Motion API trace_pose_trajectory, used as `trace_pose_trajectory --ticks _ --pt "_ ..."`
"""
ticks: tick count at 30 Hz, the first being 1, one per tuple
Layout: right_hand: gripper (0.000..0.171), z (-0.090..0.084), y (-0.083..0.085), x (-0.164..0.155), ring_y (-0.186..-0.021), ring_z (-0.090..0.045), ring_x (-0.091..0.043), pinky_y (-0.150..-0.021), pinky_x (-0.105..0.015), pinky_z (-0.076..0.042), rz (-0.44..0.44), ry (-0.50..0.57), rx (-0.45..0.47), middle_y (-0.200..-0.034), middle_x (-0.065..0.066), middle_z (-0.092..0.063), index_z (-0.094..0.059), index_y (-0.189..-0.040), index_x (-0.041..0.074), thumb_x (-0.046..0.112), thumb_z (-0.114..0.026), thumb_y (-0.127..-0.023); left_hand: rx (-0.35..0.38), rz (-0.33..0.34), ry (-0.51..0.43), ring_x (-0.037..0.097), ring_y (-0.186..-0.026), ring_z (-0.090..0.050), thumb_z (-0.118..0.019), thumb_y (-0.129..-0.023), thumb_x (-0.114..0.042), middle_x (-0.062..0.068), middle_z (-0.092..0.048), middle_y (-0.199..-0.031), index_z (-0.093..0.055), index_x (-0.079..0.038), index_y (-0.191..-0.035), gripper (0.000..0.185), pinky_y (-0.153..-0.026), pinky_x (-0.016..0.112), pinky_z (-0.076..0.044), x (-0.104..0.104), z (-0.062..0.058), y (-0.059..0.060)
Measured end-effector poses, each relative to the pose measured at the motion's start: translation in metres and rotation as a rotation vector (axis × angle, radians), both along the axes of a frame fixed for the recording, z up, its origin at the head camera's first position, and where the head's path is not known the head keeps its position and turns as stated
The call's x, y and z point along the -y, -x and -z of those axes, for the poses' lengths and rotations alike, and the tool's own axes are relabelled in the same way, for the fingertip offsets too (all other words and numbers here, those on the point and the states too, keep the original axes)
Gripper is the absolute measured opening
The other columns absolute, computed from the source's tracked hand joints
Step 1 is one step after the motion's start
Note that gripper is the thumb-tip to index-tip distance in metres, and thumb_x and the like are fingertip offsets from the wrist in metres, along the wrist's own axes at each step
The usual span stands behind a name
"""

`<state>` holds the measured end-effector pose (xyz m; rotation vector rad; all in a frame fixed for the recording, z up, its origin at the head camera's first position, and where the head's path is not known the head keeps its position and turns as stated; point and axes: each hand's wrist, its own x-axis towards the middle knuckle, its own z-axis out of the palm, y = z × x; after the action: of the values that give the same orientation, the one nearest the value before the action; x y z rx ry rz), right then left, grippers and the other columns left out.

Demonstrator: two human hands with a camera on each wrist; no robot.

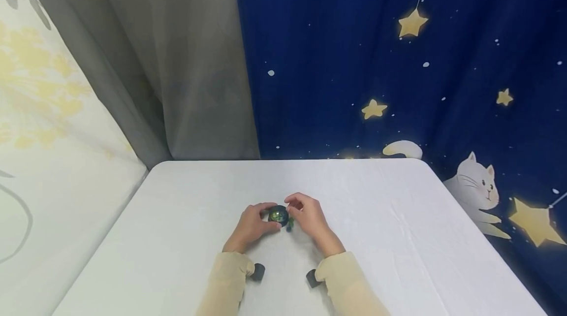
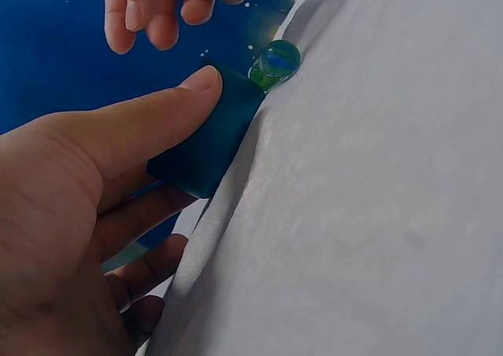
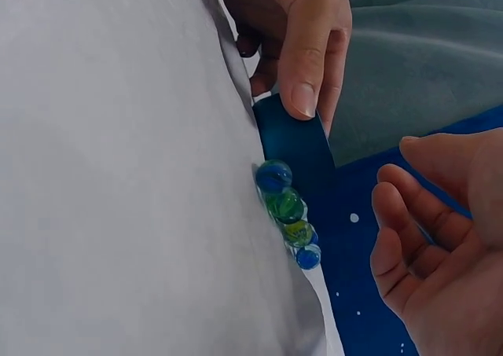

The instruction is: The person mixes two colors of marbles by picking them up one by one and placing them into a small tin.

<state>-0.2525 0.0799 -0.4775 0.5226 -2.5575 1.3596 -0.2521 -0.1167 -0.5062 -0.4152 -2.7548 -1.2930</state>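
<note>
Container (image 2: 208,136): plain dark teal. Marbles (image 3: 287,206): clear, swirled blue, green and yellow-green. Tablecloth (image 1: 376,257): plain white. Sleeves (image 1: 227,281): plain cream. Wrist cameras (image 1: 258,272): black. Far-left curtain (image 1: 204,60): plain grey. Far-right curtain (image 1: 319,60): navy; bears white dots (image 1: 271,73), yellow stars (image 1: 374,109), white cat (image 1: 479,185). Left curtain (image 1: 88,158): white, patterned pale yellow and grey.

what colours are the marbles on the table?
Blue, green and yellowish marbles, clearest in the right wrist view.
</note>
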Motion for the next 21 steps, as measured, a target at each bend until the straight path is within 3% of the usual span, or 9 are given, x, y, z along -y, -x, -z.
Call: trace_pose_trajectory --ticks 9,21 --pt "0.016 0.0029 0.0018 -0.0063 -0.077 -0.061 -0.014 -0.072 -0.033 -0.051 -0.005 -0.051 0.067 -0.083 0.003 -0.066 -0.070 -0.100 0.010 0.004 -0.071 -0.085 0.015 -0.012 0.013 0.019 -0.092 -0.054 -0.087 -0.071 -0.029 0.003 -0.066 -0.108 -0.067 -0.015 -0.122 0.057 -0.085 0.043 -0.047 0.0004 0.0010 0.0003" --pt "0.017 0.0026 0.0023 -0.0065 -0.075 -0.061 -0.014 -0.071 -0.033 -0.051 0.012 -0.060 0.087 -0.080 0.003 -0.065 -0.071 -0.101 0.007 0.003 -0.072 -0.084 0.023 -0.014 0.016 0.021 -0.096 -0.057 -0.087 -0.071 -0.030 0.006 -0.065 -0.111 -0.067 -0.014 -0.124 0.059 -0.088 0.044 -0.047 0.0004 0.0006 0.0001"
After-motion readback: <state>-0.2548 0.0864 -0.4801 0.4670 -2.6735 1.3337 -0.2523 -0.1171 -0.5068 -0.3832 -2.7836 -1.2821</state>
